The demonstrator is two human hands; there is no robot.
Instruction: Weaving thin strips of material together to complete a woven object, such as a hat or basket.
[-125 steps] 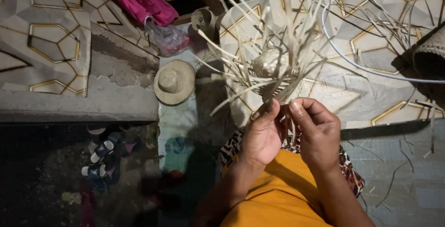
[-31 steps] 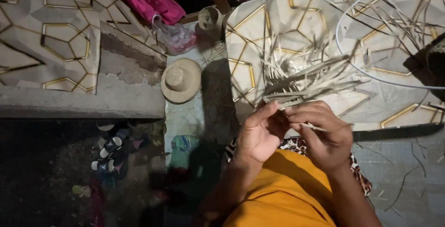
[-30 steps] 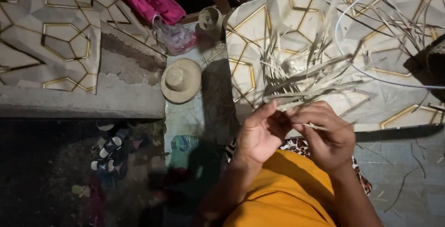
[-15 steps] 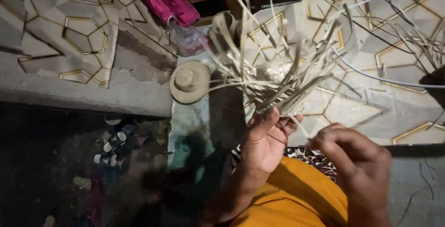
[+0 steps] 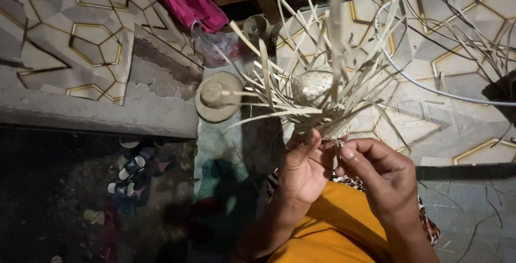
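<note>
A half-woven piece of pale straw (image 5: 314, 87) with a rounded woven middle and many loose strips sticking out hangs in front of me. My left hand (image 5: 303, 163) grips its lower edge from below, fingers curled on the strips. My right hand (image 5: 379, 169) is beside it on the right, with its thumb and fingers pinching strips at the same edge. Both hands are above my lap in an orange garment (image 5: 333, 231).
A small finished straw hat (image 5: 217, 96) lies on the floor to the left. A pink cloth (image 5: 185, 0) and a clear plastic bag (image 5: 217, 45) lie beyond it. Loose strips (image 5: 473, 37) and a white cord (image 5: 424, 83) lie on patterned tiles. Sandals (image 5: 129, 177) sit on dark ground.
The woven piece was turned from flat to upright with strips fanning up. My right hand, which had dropped away half a second ago, has come back to the lower edge beside my left hand.
</note>
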